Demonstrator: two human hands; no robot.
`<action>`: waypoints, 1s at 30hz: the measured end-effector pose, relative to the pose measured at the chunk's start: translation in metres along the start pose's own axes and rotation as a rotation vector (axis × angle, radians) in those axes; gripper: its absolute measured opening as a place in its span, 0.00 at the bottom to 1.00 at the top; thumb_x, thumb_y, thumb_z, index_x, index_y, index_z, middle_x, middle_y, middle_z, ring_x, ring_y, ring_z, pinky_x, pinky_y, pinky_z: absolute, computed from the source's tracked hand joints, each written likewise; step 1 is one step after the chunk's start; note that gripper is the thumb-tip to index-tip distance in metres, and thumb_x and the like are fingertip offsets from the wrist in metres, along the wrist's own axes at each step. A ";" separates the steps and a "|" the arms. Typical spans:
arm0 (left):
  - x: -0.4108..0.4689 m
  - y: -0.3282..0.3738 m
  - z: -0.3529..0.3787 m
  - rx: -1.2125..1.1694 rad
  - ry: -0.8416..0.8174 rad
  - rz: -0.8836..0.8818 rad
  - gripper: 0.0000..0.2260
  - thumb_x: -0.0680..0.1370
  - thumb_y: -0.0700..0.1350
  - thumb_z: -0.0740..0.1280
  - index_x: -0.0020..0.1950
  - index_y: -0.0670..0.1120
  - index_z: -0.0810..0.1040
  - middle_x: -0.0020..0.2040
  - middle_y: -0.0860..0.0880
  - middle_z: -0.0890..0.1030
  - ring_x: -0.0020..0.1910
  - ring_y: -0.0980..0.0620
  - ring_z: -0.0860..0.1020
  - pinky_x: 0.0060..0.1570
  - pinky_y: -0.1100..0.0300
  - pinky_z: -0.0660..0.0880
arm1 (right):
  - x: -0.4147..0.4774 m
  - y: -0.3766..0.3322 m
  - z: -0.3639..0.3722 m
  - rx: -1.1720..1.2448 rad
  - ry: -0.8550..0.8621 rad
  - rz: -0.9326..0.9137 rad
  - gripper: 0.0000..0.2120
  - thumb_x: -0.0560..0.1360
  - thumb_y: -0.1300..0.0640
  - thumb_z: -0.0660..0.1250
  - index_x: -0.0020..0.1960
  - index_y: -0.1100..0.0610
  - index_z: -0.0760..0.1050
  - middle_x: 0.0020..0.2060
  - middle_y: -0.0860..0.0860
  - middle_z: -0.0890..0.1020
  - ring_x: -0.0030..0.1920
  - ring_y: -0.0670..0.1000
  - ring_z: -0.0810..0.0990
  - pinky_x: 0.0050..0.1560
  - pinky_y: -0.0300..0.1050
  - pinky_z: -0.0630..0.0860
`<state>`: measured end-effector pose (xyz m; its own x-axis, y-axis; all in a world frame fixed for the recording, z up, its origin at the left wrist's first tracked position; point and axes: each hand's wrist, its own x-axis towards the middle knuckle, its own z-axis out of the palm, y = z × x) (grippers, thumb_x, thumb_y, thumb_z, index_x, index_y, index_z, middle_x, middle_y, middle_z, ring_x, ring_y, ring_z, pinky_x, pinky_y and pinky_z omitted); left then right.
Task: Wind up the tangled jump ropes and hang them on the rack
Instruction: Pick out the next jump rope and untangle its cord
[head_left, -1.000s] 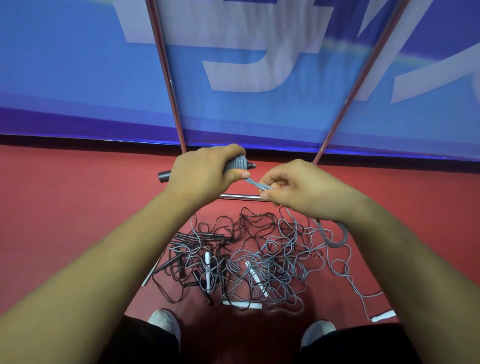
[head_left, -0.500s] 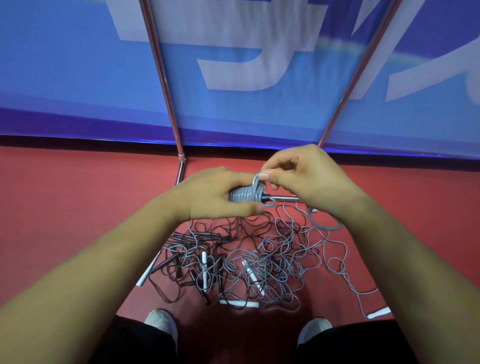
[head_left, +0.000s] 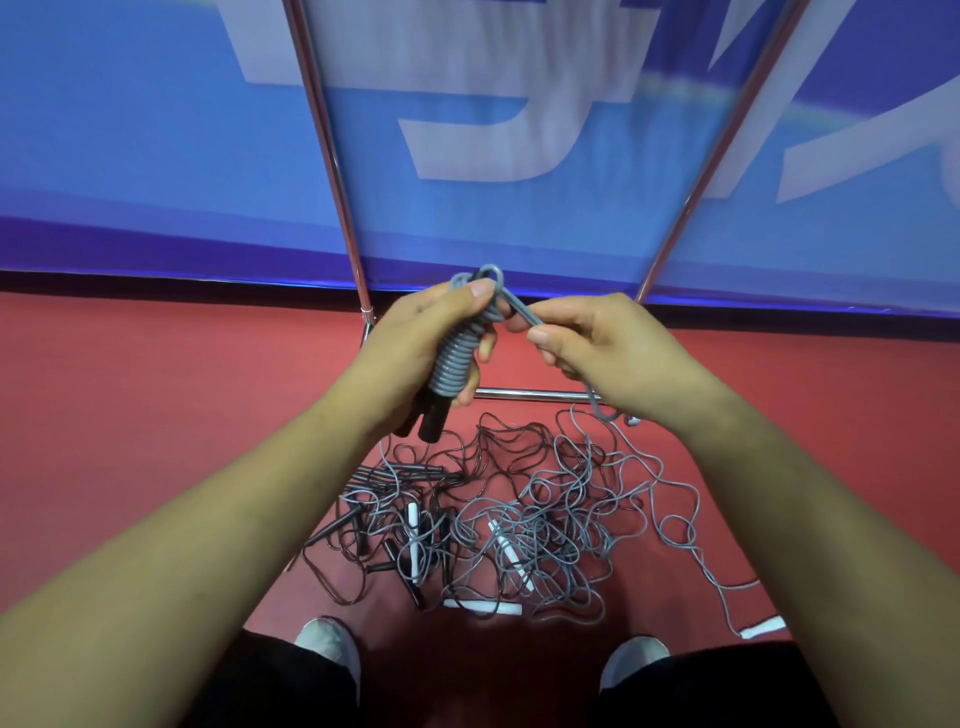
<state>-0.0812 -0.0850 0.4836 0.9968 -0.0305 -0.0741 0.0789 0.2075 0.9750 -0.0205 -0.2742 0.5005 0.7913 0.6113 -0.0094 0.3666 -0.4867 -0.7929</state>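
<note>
Above the tangled pile of ropes (head_left: 519, 535) on the red floor (head_left: 156, 389), the left hand (head_left: 415, 343) grips 2 black handles (head_left: 428, 428) wrapped in a grey rope coil (head_left: 457, 364). The right hand (head_left: 613, 353) pinches the loose grey strand (head_left: 522, 312) just beside the coil's top. The metal rack (head_left: 332, 156) stands behind.

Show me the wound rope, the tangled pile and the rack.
wound rope (head_left: 454, 361): head view, on the grey coils.
tangled pile (head_left: 519, 535): head view, middle of the heap.
rack (head_left: 540, 394): head view, its bottom bar.
</note>
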 end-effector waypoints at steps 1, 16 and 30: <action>0.001 0.000 0.000 -0.033 0.006 -0.001 0.15 0.77 0.53 0.64 0.53 0.42 0.75 0.32 0.44 0.75 0.20 0.47 0.70 0.22 0.61 0.67 | 0.000 0.001 0.000 -0.017 -0.006 0.010 0.10 0.81 0.59 0.64 0.57 0.50 0.82 0.31 0.45 0.75 0.28 0.43 0.69 0.29 0.38 0.70; 0.006 0.005 -0.018 -0.146 0.010 -0.081 0.14 0.78 0.41 0.66 0.63 0.44 0.73 0.41 0.44 0.79 0.25 0.44 0.75 0.27 0.59 0.74 | -0.004 -0.008 0.001 -0.209 -0.078 -0.016 0.11 0.83 0.57 0.61 0.56 0.56 0.81 0.30 0.36 0.79 0.34 0.40 0.76 0.35 0.32 0.68; 0.010 -0.018 -0.024 1.195 0.000 0.049 0.22 0.73 0.54 0.75 0.65 0.58 0.75 0.54 0.51 0.83 0.47 0.50 0.81 0.53 0.52 0.78 | -0.005 -0.008 0.005 -0.542 -0.231 -0.157 0.10 0.79 0.53 0.64 0.43 0.56 0.79 0.34 0.49 0.75 0.41 0.54 0.76 0.45 0.57 0.75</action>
<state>-0.0727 -0.0660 0.4607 0.9983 -0.0482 -0.0317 -0.0226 -0.8322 0.5539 -0.0296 -0.2698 0.5034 0.6035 0.7913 -0.0980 0.7149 -0.5914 -0.3730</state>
